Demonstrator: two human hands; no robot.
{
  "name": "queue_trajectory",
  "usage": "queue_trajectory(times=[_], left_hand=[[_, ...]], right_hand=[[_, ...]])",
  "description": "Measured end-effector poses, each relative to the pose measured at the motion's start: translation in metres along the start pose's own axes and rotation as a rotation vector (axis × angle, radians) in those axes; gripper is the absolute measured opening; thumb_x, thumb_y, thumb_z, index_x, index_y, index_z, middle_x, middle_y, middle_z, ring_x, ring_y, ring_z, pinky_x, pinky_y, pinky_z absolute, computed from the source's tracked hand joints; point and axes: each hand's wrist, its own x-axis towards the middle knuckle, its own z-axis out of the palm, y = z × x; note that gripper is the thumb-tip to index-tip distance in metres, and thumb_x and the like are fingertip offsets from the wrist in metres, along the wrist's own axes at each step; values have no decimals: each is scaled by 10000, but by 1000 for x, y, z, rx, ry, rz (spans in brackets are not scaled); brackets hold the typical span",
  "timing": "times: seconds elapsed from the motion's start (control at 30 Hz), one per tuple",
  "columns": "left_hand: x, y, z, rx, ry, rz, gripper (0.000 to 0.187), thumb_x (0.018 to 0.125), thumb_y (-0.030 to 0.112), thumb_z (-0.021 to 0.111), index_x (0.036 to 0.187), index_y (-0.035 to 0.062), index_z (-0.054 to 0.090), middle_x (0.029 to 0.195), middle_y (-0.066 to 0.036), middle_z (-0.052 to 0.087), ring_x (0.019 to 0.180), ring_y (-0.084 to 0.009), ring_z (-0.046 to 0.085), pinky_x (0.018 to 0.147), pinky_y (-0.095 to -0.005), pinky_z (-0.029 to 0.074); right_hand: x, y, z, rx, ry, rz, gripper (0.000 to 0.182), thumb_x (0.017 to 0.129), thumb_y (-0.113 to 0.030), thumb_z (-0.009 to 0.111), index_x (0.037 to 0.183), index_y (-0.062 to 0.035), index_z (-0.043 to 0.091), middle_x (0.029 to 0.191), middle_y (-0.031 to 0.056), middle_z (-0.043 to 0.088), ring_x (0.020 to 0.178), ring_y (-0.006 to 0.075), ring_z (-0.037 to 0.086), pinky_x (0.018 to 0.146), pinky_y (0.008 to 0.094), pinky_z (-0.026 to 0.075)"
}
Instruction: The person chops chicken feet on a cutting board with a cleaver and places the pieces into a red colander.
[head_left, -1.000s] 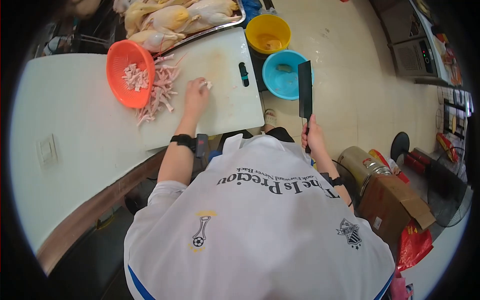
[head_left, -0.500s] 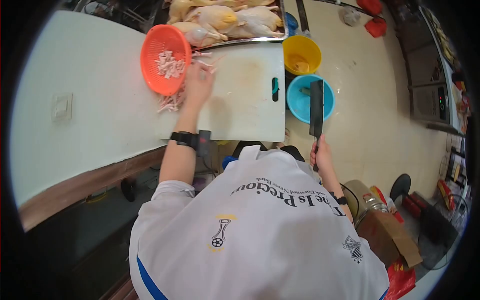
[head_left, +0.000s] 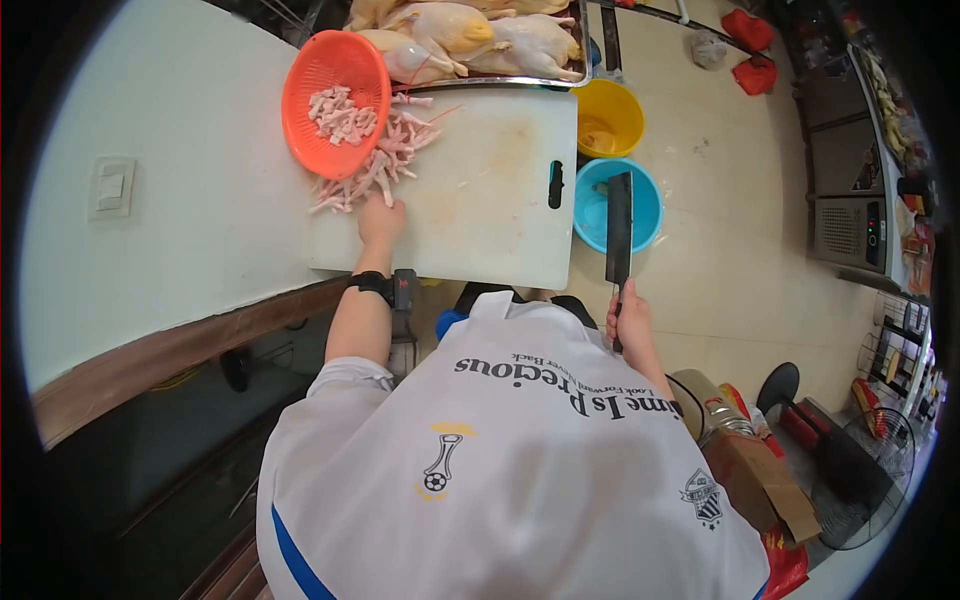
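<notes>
On the left part of the white cutting board (head_left: 480, 225), my left hand (head_left: 383, 218) is closed at the near end of a pile of pale chicken feet (head_left: 395, 150), its fingers curled round a chicken foot and partly hidden. Tilted beside the pile, an orange-red plastic colander (head_left: 300, 105) has small pale cut pieces (head_left: 342, 118) in it. My right hand (head_left: 632, 318) grips the handle of a cleaver (head_left: 619, 225). The dark blade points away from me, off the board's right side and above a light blue basin (head_left: 648, 205).
Whole plucked birds (head_left: 445, 40) lie in a metal tray (head_left: 520, 82) behind the board. A yellow bucket (head_left: 625, 110) stands beyond the basin. The wall (head_left: 200, 190) borders the board on the left. A cardboard box (head_left: 765, 480) and a fan (head_left: 865, 480) are at lower right.
My left hand has moved back toward me, from beside the colander to the pile's near end. More chicken feet now lie spread on the board. The cleaver has shifted slightly left and toward me.
</notes>
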Motion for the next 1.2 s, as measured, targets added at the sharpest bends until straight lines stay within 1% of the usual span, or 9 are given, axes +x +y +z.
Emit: queue_trajectory(times=[0.07,0.17,0.23,0.37,0.53,0.9,0.97,1.07,1.2], left_hand=[[-6,-5,10,-9,-4,-139,387,848,321,662,1060,-3,653,970,-256,716,945,-421,705,856,-528,540],[-15,-18,-6,-77,-67,-84,354,881,295,630,1071,-4,638,941,-253,710,914,-426,697,831,-519,531],[-38,-27,-27,-409,-173,72,278,926,217,572,1075,-15,609,866,-248,686,835,-432,674,776,-504,519],[-76,13,-63,-497,-222,165,212,953,138,531,1086,-15,592,885,-232,667,790,-427,644,743,-488,503],[-63,62,-14,-344,-13,715,176,898,102,650,1069,62,640,1000,-113,653,922,-346,633,789,-457,513],[-57,37,13,-423,-184,637,118,841,82,686,956,62,673,944,-101,630,846,-319,642,739,-432,529],[-56,29,12,-435,-220,603,121,838,72,682,959,60,673,941,-106,626,815,-320,646,719,-429,532],[-60,28,15,-569,-187,610,123,840,63,680,963,57,670,920,-111,616,773,-326,645,689,-425,530],[-62,36,16,-580,-124,643,98,853,59,696,948,41,683,880,-108,605,748,-295,647,674,-401,526]], right_hand=[[-4,-6,3,14,-20,34,630,1076,-573,347,716,-73,473,522,17,427,379,133,399,379,301,338],[-4,-10,5,-92,-35,-30,625,1078,-570,343,722,-73,475,517,11,421,377,128,393,377,298,331],[-4,-12,9,-115,-55,-59,624,1080,-568,339,725,-73,477,515,6,419,377,125,390,376,295,328],[-3,-20,26,-147,-111,-91,613,1084,-557,334,729,-80,481,515,-6,417,379,117,391,374,281,324],[-2,-50,66,-141,-201,-153,593,1085,-541,358,764,-71,525,533,-17,433,393,96,401,381,270,322],[9,-50,147,-206,-152,-154,598,1090,-540,332,778,-64,517,562,-16,439,397,92,408,377,258,333],[14,-54,162,-229,-110,-244,620,1089,-487,397,682,-43,544,572,26,507,510,124,476,506,308,394],[18,-67,188,-281,-100,-467,632,1088,-550,329,711,-74,505,550,-7,462,427,88,436,410,261,342],[8,-92,214,-236,-29,-677,640,1092,-540,326,694,-73,505,549,-5,471,461,80,459,450,254,358]])
